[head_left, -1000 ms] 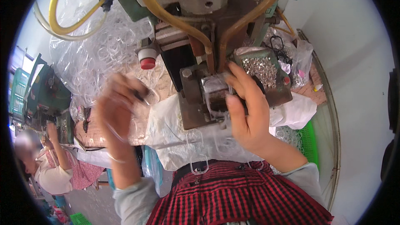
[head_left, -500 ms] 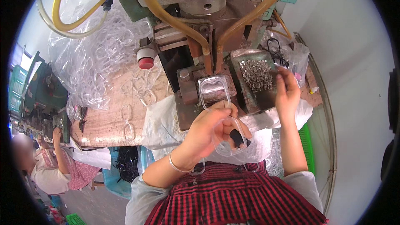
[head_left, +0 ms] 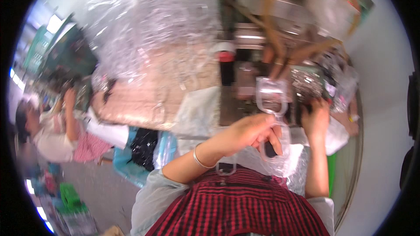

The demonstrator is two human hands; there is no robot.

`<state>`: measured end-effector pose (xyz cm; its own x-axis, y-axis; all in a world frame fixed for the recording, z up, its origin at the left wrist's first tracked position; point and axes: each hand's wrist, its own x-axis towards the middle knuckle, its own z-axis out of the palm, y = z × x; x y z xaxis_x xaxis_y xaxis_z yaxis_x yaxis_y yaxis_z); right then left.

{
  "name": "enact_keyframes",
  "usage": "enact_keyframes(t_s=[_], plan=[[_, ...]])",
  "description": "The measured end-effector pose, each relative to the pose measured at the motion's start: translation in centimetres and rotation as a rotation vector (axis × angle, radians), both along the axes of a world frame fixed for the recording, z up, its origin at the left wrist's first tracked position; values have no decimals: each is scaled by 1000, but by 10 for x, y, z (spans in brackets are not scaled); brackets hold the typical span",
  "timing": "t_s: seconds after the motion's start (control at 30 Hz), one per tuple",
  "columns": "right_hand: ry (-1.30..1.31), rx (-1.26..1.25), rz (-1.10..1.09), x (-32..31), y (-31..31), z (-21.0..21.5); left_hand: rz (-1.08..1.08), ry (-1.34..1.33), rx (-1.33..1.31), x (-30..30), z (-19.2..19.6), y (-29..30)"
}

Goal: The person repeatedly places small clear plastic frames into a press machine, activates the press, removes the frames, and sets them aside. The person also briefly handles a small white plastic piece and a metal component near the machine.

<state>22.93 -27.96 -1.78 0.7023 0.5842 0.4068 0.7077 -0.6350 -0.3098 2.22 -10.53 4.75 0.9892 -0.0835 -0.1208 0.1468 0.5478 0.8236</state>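
Note:
My left hand [head_left: 253, 135] is closed around a clear plastic eyeglass frame [head_left: 272, 110] at its bridge. One rim stands up in front of the press's metal block [head_left: 246, 81]; the other hangs by my fingers. A black patch [head_left: 270, 148] shows at one of those fingers; what it is I cannot make out. My right hand [head_left: 316, 122] reaches down at the near side of a tray [head_left: 302, 111] heaped with small silvery metal pieces [head_left: 307, 83]. Motion smears its fingertips, and whether they hold a piece is hidden.
Amber hoses [head_left: 267, 22] loop down to the press beside a red button [head_left: 225, 56]. Clear frames in plastic bags [head_left: 144, 22] cover the back of the wooden table [head_left: 131, 100]. A blue bin [head_left: 127, 166] holds black parts. Another person [head_left: 57, 135] works at far left.
My view has swung left, shifting the press and tray rightward in the picture. My right hand has gone from the tray's right edge to its near side. The left hand keeps the eyeglass frame.

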Motion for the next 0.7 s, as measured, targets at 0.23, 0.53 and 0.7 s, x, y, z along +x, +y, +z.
enact_keyframes(t_s=[0.23, 0.53, 0.7], plan=[[68, 259, -91, 6, 1, -23, 1384, 225, 1397, -119, -10, 97], [140, 511, -121, -3, -8, 3, 1320, 751, 1918, -134, -151, 164], [393, 705, -59, -19, -27, 9, 1421, 393, 1336, -107, -117, 184]])
